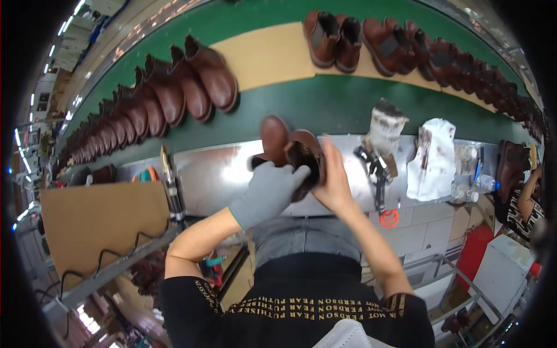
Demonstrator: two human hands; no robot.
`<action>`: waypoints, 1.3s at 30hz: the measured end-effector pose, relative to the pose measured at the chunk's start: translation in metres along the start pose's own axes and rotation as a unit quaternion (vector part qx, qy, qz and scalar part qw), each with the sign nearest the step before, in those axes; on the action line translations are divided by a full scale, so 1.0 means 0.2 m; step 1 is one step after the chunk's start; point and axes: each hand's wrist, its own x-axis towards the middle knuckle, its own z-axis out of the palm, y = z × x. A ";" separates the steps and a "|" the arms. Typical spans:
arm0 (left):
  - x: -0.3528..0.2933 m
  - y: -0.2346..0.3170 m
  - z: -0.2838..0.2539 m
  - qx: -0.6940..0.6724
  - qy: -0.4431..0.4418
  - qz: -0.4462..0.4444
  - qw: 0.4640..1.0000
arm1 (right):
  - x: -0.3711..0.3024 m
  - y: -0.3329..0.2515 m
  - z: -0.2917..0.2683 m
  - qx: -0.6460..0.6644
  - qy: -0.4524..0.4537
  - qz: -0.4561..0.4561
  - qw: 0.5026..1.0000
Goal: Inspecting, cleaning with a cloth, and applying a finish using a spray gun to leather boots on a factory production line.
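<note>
Brown boot is between the two hands, over the metal bench edge, in front of the waist, dark opening in view. Left hand, gray glove, has fingers curled closed on the rim of that opening. Right hand, bare, fingers near straight along the boot's right side; blurred, can't tell if it grips or just touches. Second boot is just left of the first, toe away from the person; can't tell if they touch. Green table beyond: long left boot row, right boot row, tan sheet showing between them. Right of the hands: stained white item, kind unclear, black tool just beside it, stained white cloth, clear bottle farther right.
</note>
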 end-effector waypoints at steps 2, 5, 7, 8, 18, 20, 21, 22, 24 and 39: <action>-0.16 0.03 0.13 0.025 -0.049 -0.013 0.998 | -0.01 0.06 0.03 0.015 -0.071 0.033 0.997; -0.31 0.00 0.19 -0.064 0.004 -0.142 0.988 | -0.04 0.06 -0.09 0.050 -0.198 0.041 0.978; -0.37 0.03 0.15 -0.127 0.033 -0.237 0.963 | 0.03 -0.06 -0.24 0.000 -0.349 0.023 0.937; -0.40 0.01 0.14 -0.164 0.029 -0.192 0.967 | 0.08 -0.12 -0.29 -0.020 -0.445 0.047 0.894; -0.50 -0.34 0.47 -0.575 0.269 -0.406 0.657 | 0.03 0.02 -0.18 -0.063 -0.200 -0.008 0.978; -0.55 -0.38 0.67 -0.656 0.184 -0.462 0.567 | -0.08 0.14 -0.17 0.033 -0.062 0.157 0.985; -0.54 -0.35 0.71 -0.672 0.177 -0.488 0.528 | -0.14 0.19 -0.14 0.011 -0.068 0.219 0.973; -0.52 -0.33 0.74 -0.718 0.182 -0.466 0.483 | -0.19 0.22 -0.10 0.012 -0.091 0.281 0.955; -0.51 -0.30 0.75 -0.761 0.184 -0.444 0.435 | -0.29 0.27 0.01 -0.009 -0.118 0.339 0.933; -0.52 -0.35 0.80 -0.742 0.190 -0.373 0.523 | -0.21 -0.48 -0.06 0.332 -0.024 0.195 0.923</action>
